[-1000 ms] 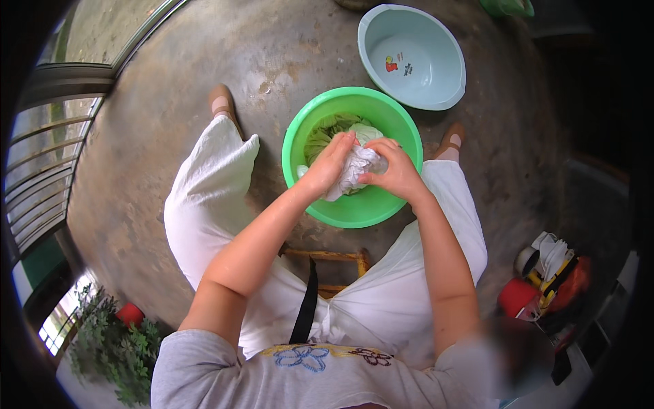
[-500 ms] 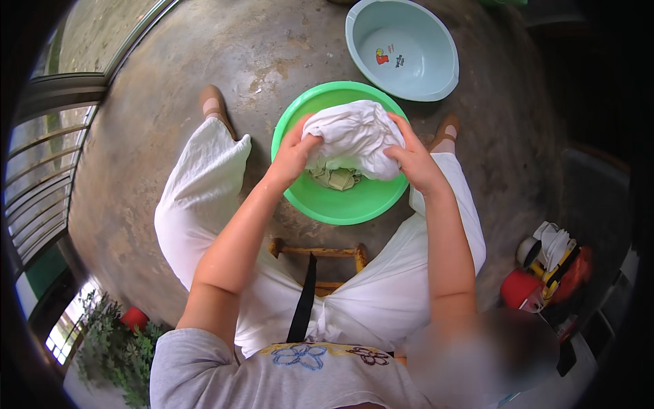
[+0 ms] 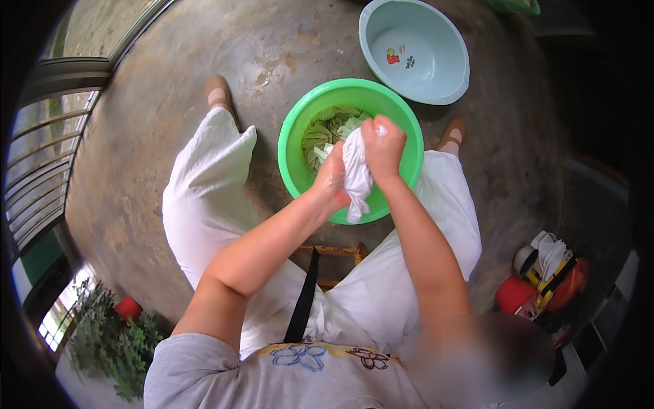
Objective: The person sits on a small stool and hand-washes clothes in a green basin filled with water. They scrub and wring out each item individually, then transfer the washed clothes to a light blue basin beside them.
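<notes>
A bunched white cloth [image 3: 356, 170] is gripped between my two hands above the round green basin [image 3: 291, 178]. My left hand [image 3: 332, 178] presses against its left side, with the fingers partly hidden. Wrapped in a fist round the upper part is my right hand [image 3: 383, 144]; a bit of white shows at the top of that fist. The lower end of the cloth hangs over the basin's near rim. Inside the basin lies a heap of wet olive-green and pale cloth [image 3: 325, 133], partly covered by my hands.
An oval pale blue basin [image 3: 419, 65] stands on the concrete floor beyond the green one. A yellow stool frame [image 3: 337, 258] shows between my legs. At right are a red container [image 3: 516, 296] and odds and ends; a leafy plant [image 3: 112, 341] is at lower left, railings [image 3: 44, 160] at left.
The white cloth was spread wide between my hands; now it is bunched narrow, hands close together. My right hand has closed into a fist. More of the heap in the basin shows.
</notes>
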Action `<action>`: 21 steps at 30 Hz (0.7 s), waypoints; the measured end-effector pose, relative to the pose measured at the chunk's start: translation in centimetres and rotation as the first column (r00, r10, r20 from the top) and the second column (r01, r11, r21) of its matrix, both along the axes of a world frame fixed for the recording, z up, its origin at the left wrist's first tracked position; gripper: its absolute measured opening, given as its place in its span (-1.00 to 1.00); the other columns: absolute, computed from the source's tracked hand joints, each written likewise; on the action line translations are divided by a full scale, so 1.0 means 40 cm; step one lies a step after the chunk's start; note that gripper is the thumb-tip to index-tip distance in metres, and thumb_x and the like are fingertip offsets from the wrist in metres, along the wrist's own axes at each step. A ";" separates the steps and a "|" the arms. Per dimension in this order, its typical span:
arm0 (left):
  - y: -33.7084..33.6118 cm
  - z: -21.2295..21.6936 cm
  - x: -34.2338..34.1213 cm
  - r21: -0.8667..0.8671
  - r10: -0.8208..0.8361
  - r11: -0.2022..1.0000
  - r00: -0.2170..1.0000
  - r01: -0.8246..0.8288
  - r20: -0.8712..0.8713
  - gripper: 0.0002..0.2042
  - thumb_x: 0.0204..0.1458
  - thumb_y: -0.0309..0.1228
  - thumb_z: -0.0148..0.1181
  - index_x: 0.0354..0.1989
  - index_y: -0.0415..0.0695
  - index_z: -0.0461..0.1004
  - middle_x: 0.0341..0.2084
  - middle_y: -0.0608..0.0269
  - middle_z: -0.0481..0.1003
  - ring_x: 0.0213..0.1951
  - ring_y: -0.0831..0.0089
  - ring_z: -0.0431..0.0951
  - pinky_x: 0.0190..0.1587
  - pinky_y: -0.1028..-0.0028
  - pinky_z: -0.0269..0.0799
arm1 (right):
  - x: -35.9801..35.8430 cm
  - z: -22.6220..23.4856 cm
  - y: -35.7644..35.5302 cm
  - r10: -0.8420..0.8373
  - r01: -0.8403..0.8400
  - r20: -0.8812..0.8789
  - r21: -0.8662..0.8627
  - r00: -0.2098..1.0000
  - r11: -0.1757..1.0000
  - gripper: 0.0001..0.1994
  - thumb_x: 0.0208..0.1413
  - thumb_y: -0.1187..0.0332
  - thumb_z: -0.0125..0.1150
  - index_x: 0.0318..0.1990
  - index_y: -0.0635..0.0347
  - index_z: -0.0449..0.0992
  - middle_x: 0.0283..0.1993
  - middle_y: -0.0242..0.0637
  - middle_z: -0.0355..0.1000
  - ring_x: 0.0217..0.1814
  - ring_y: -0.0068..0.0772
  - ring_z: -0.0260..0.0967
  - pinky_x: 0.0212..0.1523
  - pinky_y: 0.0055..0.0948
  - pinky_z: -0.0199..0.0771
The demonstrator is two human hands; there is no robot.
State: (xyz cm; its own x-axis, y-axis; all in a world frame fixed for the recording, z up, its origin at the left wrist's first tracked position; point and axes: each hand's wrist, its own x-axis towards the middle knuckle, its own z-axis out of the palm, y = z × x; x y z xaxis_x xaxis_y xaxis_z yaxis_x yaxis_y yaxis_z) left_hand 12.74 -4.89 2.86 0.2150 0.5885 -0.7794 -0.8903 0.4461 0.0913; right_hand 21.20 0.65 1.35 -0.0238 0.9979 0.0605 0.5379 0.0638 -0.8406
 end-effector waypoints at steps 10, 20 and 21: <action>-0.027 0.010 0.021 -0.147 -0.263 0.959 0.955 0.244 -0.136 -0.71 0.17 -0.13 -0.11 -0.24 -0.04 0.47 -0.40 0.35 0.53 -0.42 0.50 0.50 -0.38 0.43 0.42 | 0.058 -0.055 -0.050 -0.048 0.043 -0.034 -0.119 0.998 0.992 -0.90 -0.16 0.49 0.20 -0.51 0.22 0.37 -0.50 -0.17 0.36 -0.57 -0.32 0.26 -0.49 -0.40 0.30; 0.018 -0.020 -0.117 0.256 -0.026 0.700 0.381 0.667 -0.924 -0.70 0.24 -0.20 -0.12 -0.11 -0.21 0.31 -0.28 0.22 0.34 -0.15 0.45 0.33 -0.05 0.45 0.22 | 0.168 0.089 -0.023 -0.086 -0.739 -0.778 -0.620 0.622 0.262 -0.62 0.10 0.43 0.13 0.10 0.29 0.35 -0.12 -0.39 0.43 -0.14 -0.65 0.33 -0.08 -0.59 0.31; 0.014 -0.024 -0.118 0.201 0.072 0.700 0.212 0.685 -0.975 -0.68 0.24 -0.20 -0.13 -0.07 -0.22 0.29 -0.25 0.17 0.35 -0.13 0.38 0.34 -0.02 0.40 0.22 | 0.154 0.105 -0.028 -0.074 -0.745 -0.784 -0.611 0.616 0.268 -0.60 0.08 0.44 0.15 0.09 0.30 0.34 -0.10 -0.38 0.42 -0.09 -0.62 0.32 -0.04 -0.57 0.30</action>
State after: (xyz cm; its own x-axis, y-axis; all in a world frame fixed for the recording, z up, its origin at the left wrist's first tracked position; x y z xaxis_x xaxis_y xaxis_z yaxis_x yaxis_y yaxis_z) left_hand 8.00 -4.31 1.91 -0.0944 0.9811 -0.1689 0.1804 0.1837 0.9663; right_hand 27.35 -0.47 5.54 -0.7426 0.3278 -0.5840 0.0690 -0.8300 -0.5535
